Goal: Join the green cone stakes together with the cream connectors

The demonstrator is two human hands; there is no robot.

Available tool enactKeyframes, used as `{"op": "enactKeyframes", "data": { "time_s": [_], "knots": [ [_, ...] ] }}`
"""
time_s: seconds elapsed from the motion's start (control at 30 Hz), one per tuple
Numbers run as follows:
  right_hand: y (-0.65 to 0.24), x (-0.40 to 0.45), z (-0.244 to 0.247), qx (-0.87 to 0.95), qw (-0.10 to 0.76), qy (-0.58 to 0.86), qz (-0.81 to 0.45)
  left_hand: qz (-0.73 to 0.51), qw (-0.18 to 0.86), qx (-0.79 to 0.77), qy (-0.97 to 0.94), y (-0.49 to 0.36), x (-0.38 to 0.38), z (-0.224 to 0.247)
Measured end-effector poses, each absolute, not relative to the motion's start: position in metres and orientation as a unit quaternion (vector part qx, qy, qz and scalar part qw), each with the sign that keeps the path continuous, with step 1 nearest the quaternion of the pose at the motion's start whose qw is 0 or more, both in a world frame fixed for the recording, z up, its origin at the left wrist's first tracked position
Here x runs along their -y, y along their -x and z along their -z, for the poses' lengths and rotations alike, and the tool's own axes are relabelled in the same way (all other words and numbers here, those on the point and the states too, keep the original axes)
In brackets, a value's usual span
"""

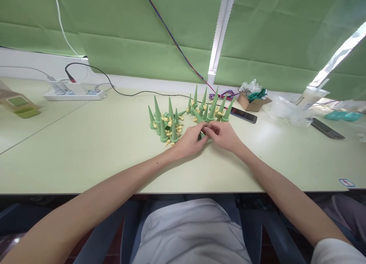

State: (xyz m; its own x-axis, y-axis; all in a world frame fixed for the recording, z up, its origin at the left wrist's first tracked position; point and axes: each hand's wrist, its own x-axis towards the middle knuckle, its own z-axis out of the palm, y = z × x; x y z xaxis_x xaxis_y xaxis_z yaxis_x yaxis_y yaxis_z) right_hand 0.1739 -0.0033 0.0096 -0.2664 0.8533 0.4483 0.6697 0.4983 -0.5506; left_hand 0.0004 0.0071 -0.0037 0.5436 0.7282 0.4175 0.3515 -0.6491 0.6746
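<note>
My left hand (191, 141) and my right hand (224, 136) meet near the middle of the table, fingertips pinched together. Between them is a small green piece (201, 136), mostly covered by the fingers, so its full shape is hidden. Left of my hands stands a group of pointed green cones (163, 132) mixed with small pale-yellow pieces (170, 123). Just beyond my fingers is a second group of green cones (212, 110), most upright and some leaning, also with yellow bits among them.
A black phone (243, 115) lies behind the right group, beside a small cardboard box (253, 102) with crumpled plastic. Farther right are a plastic bag (288, 110), a white bottle (310, 97) and another dark phone (327, 129). A power strip (74, 95) sits at back left.
</note>
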Motion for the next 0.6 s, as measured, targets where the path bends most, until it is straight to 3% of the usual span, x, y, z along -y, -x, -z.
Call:
{"op": "enactKeyframes", "data": {
  "time_s": [0.6],
  "knots": [
    [-0.1733,-0.0008,-0.0023,0.717,0.453,0.484,-0.214,-0.361,0.450,-0.368,-0.729,0.0001,-0.0089,-0.0053]
  ]
}}
